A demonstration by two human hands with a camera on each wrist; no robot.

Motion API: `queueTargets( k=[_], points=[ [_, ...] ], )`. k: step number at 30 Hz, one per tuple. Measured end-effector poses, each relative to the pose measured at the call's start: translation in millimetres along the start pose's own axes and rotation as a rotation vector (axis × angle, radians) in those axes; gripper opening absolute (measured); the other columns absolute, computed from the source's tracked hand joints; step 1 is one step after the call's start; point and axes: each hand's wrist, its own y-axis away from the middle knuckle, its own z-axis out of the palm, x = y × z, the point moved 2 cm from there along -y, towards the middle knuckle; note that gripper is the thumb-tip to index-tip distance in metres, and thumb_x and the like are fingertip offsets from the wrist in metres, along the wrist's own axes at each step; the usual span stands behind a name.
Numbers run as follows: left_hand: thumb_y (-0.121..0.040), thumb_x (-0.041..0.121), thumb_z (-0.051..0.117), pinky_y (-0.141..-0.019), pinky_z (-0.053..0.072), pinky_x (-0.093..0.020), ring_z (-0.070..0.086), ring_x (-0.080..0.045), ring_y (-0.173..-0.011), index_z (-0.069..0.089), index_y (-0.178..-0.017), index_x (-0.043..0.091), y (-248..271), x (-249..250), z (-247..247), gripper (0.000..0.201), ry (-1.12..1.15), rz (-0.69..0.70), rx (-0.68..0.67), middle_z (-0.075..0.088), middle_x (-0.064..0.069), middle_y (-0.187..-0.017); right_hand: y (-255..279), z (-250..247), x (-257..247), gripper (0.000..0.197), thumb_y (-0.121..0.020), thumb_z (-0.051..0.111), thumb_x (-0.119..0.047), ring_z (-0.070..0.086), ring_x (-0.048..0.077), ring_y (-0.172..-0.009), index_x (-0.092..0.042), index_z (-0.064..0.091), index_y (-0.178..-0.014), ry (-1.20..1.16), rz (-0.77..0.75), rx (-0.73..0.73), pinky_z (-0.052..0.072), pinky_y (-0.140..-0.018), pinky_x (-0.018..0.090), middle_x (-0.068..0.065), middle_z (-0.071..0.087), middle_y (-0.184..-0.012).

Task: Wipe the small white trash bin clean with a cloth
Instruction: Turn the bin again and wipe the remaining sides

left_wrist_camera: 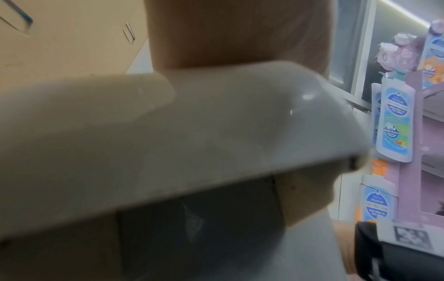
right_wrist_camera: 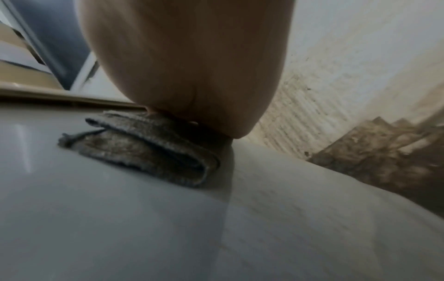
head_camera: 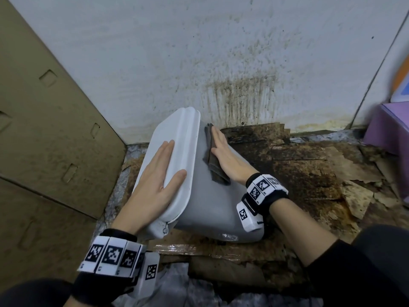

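The small white trash bin (head_camera: 210, 202) lies tipped over on the dirty floor, its lid (head_camera: 177, 140) facing left. My left hand (head_camera: 159, 173) lies flat on the lid with straight fingers, thumb over the lid's right edge. On the bin's upward side my right hand (head_camera: 223, 151) presses a folded dark grey cloth (head_camera: 215, 171) with flat fingers. The right wrist view shows the palm on the cloth (right_wrist_camera: 149, 144) against the bin's wall (right_wrist_camera: 120, 218). In the left wrist view, the lid (left_wrist_camera: 168, 133) fills the blurred frame.
A stained white wall (head_camera: 221, 63) stands right behind the bin. A brown cardboard sheet (head_camera: 44, 118) leans at the left. Torn, soiled cardboard (head_camera: 309, 173) covers the floor to the right. A purple display stand (head_camera: 387, 129) stands at the far right.
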Motion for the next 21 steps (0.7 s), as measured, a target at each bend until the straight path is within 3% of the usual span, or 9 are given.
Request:
queueTargets(
  k=[4, 9, 17, 21],
  points=[
    [-0.096, 0.07, 0.037, -0.13, 0.01, -0.038, 0.001, 0.012, -0.153, 0.006, -0.162, 0.046, 0.9, -2.7, 0.0, 0.077, 0.017, 0.003, 0.013, 0.003, 0.032, -0.168, 11.5, -8.7, 57.0, 0.06, -0.111, 0.019, -0.02, -0.011, 0.014, -0.159, -0.018, -0.011, -0.164, 0.066, 0.132, 0.025, -0.006, -0.127, 0.03, -0.001, -0.015, -0.172],
    [-0.092, 0.075, 0.034, -0.129, 0.008, -0.036, -0.001, 0.012, -0.153, 0.006, -0.162, 0.046, -2.0, -2.2, 2.8, 0.081, -0.002, 0.014, 0.022, 0.003, 0.031, -0.168, 24.7, -9.7, 112.8, 0.058, -0.112, 0.017, -0.03, -0.012, 0.018, -0.159, -0.027, -0.011, -0.163, -0.081, 0.353, 0.053, -0.004, -0.129, 0.045, -0.001, -0.015, -0.172],
    [-0.096, 0.067, 0.038, -0.127, 0.007, -0.03, 0.0, 0.014, -0.152, 0.005, -0.162, 0.045, -0.1, -3.1, 1.2, 0.077, 0.003, -0.001, 0.026, 0.002, 0.03, -0.168, 9.0, 4.2, 97.5, 0.062, -0.11, 0.03, -0.018, -0.01, 0.028, -0.159, -0.019, 0.002, -0.165, -0.181, 0.451, 0.214, -0.004, -0.127, 0.045, 0.005, -0.006, -0.173],
    [-0.096, 0.069, 0.037, -0.127, 0.007, -0.029, 0.001, 0.013, -0.152, 0.005, -0.162, 0.045, -1.2, -2.6, 1.1, 0.077, -0.01, 0.005, 0.026, 0.002, 0.03, -0.168, 8.5, 9.7, 70.7, 0.061, -0.111, 0.03, -0.015, -0.014, 0.03, -0.158, -0.015, 0.0, -0.164, -0.215, 0.377, 0.218, -0.004, -0.126, 0.046, 0.008, -0.009, -0.173]
  ],
)
